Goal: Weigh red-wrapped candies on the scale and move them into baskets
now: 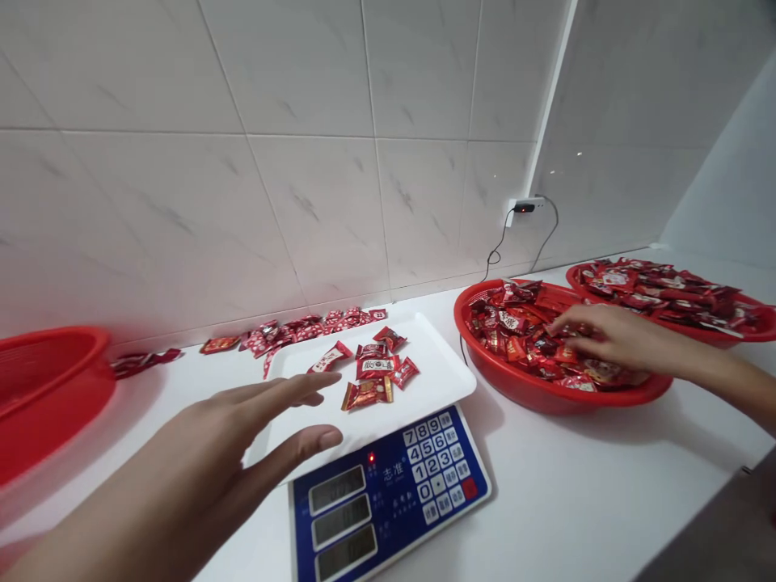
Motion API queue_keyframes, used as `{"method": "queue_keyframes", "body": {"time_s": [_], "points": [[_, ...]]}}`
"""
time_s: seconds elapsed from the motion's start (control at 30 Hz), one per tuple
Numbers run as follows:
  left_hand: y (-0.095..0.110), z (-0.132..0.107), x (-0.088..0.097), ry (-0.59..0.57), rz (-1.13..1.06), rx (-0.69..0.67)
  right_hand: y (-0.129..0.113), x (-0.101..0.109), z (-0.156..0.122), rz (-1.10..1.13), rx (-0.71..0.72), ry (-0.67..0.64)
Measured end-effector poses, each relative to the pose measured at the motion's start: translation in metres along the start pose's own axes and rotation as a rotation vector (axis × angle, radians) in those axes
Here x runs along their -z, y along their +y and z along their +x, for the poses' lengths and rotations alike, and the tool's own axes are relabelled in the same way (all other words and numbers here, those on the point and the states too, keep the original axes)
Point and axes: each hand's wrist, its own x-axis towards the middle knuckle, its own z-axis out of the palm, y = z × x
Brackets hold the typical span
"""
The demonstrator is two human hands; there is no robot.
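Beside the scale [394, 497], the right hand [609, 338], grip unclear, should lift candy [510, 322] gently; the left hand [234, 436] is loose.

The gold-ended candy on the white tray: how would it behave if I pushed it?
The candy looks light, being small beside the left hand. Its shiny wrapper would probably slide on the smooth tray. Its flat ends would likely keep it from rolling.
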Motion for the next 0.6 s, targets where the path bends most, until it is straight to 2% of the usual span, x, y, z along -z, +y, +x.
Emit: {"method": "queue_keyframes", "body": {"time_s": [0.07,0.1,0.2,0.27,0.4,0.47,0.53,0.6], "points": [[-0.004,-0.002,-0.004,-0.067,0.073,0.021,-0.007,-0.008,-0.002,-0.037,-0.033,-0.201],[-0.007,-0.004,-0.004,-0.079,0.097,0.028,-0.011,-0.01,0.0,-0.098,-0.069,-0.254],[-0.01,-0.008,-0.004,-0.064,0.119,0.001,-0.022,-0.009,0.014,-0.235,-0.101,-0.278],[-0.01,-0.009,-0.002,-0.061,0.122,-0.024,-0.024,-0.006,0.025,-0.209,-0.057,-0.273],[-0.007,-0.006,-0.004,-0.053,0.122,-0.017,-0.017,0.003,0.039,-0.037,0.005,-0.118],[-0.007,-0.005,-0.006,-0.061,0.119,-0.016,-0.015,0.008,0.043,0.069,-0.024,-0.001],[-0.007,-0.004,-0.005,-0.074,0.108,-0.014,-0.021,0.014,0.047,0.172,-0.095,0.122],[-0.006,-0.003,-0.001,-0.085,0.091,-0.009,-0.04,0.019,0.051,0.319,-0.147,0.226]]}}
